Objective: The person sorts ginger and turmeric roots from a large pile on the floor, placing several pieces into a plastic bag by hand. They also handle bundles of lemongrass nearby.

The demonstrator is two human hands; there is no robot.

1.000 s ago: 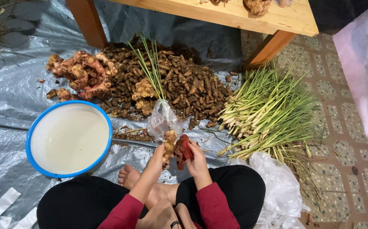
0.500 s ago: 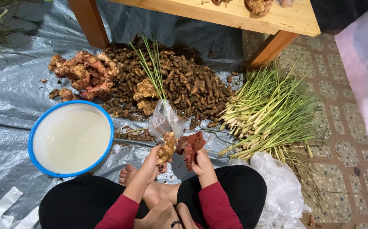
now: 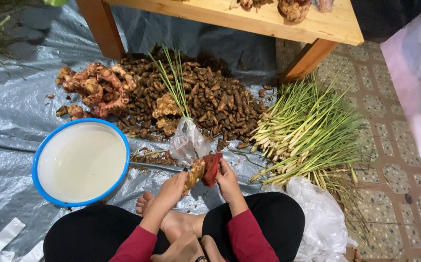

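Grey tarp (image 3: pixel 16 121): left hand (image 3: pixel 171 187) grips root (image 3: pixel 194 174), right hand (image 3: pixel 227 182) presses red cloth (image 3: pixel 211 169) against it.

Person w/ dark red long sleeves (image 3: pixel 242 237), black trousers (image 3: pixel 273 218), bare feet (image 3: pixel 145 204), dark wristband (image 3: pixel 201 258).

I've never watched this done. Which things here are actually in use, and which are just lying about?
In use:
left hand holding a root piece
right hand holding a red piece
clear bag

Lying about:
blue-rimmed basin
lemongrass pile
wooden table
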